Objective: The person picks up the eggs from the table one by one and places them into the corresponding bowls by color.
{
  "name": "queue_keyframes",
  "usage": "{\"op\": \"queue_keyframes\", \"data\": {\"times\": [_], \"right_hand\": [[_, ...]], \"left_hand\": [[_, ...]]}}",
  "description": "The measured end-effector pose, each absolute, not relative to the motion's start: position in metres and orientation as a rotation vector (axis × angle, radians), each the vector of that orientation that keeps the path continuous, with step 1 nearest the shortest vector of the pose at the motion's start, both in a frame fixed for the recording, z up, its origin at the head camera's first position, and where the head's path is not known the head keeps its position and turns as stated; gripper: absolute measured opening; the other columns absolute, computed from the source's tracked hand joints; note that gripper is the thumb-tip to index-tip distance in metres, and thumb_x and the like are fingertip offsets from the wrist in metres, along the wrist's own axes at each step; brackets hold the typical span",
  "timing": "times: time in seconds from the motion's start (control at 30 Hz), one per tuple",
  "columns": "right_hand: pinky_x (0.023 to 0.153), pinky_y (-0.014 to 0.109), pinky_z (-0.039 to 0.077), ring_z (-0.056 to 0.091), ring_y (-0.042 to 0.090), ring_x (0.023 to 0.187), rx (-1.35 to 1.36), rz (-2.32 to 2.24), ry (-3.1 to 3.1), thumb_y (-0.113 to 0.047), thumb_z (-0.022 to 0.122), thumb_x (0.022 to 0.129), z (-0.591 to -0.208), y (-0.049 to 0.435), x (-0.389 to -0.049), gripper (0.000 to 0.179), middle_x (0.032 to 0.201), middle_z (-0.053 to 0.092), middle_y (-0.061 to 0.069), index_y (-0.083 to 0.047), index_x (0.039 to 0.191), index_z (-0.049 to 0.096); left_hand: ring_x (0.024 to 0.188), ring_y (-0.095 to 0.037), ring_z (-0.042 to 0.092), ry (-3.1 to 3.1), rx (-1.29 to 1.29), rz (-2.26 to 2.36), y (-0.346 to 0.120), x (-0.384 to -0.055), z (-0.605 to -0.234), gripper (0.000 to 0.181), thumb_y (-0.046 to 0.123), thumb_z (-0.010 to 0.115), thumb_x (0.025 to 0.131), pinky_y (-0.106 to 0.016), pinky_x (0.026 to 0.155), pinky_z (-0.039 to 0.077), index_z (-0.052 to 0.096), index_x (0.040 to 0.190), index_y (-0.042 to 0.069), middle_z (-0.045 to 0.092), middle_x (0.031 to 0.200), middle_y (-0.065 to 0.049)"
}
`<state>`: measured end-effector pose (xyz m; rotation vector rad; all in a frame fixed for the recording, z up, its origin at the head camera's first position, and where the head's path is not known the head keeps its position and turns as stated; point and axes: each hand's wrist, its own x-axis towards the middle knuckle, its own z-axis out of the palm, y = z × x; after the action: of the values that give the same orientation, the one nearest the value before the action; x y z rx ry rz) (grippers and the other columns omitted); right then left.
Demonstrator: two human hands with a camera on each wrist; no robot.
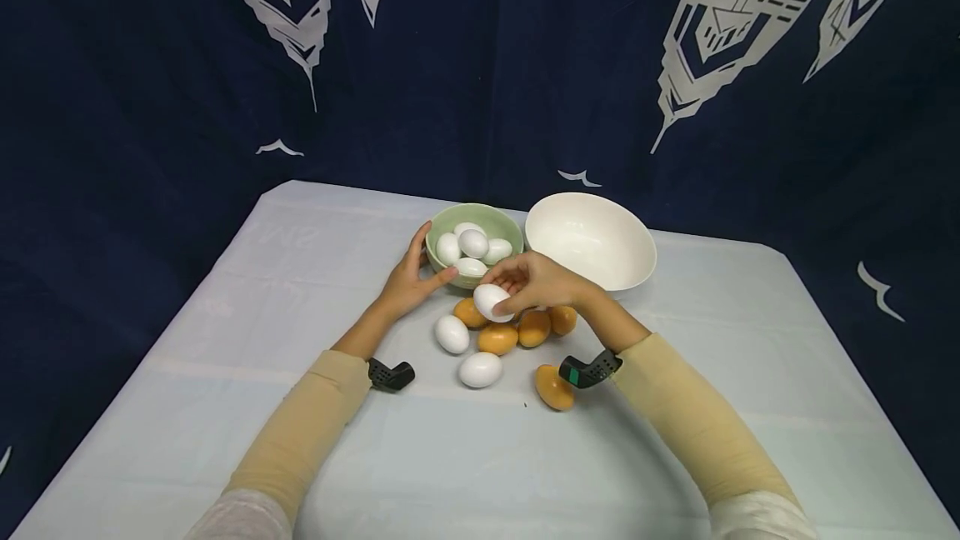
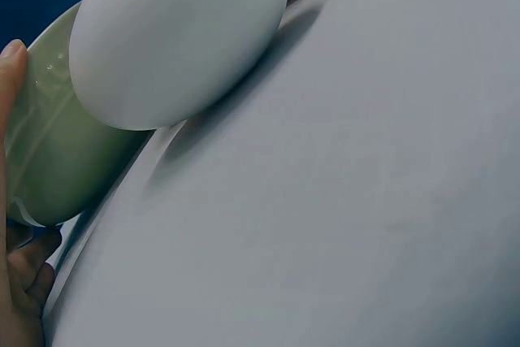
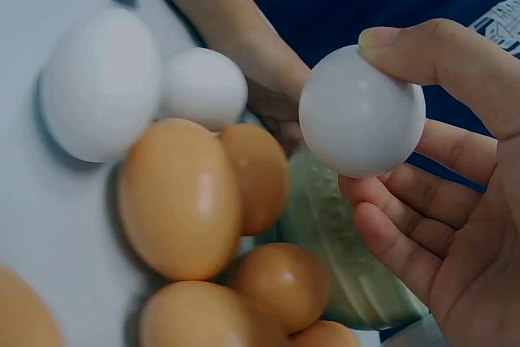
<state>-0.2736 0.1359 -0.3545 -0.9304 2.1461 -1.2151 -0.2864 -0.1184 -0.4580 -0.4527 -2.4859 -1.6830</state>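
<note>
My right hand [image 1: 543, 280] pinches a white egg [image 1: 491, 302] between thumb and fingers, held just in front of the green bowl [image 1: 498, 222]. In the right wrist view this egg [image 3: 357, 115] shows clear of the other eggs. My left hand [image 1: 405, 283] grips the green bowl at its left side, thumb toward the near rim and fingers along the far side. Several white eggs [image 1: 473, 243] lie inside that bowl. On the table in front of it are two more white eggs [image 1: 481, 370] and several brown eggs [image 1: 498, 339], partly under my right hand.
A larger white bowl [image 1: 588, 244] stands right of the green one, near the table's back edge. One brown egg [image 1: 553, 388] lies apart, by the right wrist camera [image 1: 591, 369]. Behind the white-covered table [image 1: 480, 473] hangs a dark blue printed cloth [image 1: 465, 82].
</note>
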Motion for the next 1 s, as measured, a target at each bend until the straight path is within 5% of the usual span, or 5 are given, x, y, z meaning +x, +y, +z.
{"op": "queue_keyframes", "data": {"times": [0.37, 1.0], "right_hand": [[0.086, 0.035, 0.052, 0.061, 0.027, 0.097, -0.67, -1.322, 2.174, -0.007, 0.082, 0.075, -0.343, 0.127, -0.296, 0.043, 0.107, 0.067, 0.013, -0.001, 0.115, 0.067], [0.084, 0.032, 0.05, 0.061, 0.023, 0.09, -0.794, -1.279, 2.468, -0.009, 0.084, 0.074, -0.347, 0.118, -0.319, 0.041, 0.103, 0.069, 0.009, -0.002, 0.112, 0.07]], "left_hand": [[0.129, -0.035, 0.047, -2.485, -0.452, -1.693, -0.119, -0.284, -0.456, 0.09, 0.027, 0.071, 0.091, -0.051, 0.11, 0.028, 0.01, 0.157, 0.02, 0.031, 0.154, -0.015], [0.131, -0.033, 0.045, -2.522, -0.418, -1.687, -0.119, -0.284, -0.454, 0.092, 0.035, 0.07, 0.09, -0.052, 0.111, 0.027, 0.009, 0.158, 0.025, 0.027, 0.156, -0.013]]}}
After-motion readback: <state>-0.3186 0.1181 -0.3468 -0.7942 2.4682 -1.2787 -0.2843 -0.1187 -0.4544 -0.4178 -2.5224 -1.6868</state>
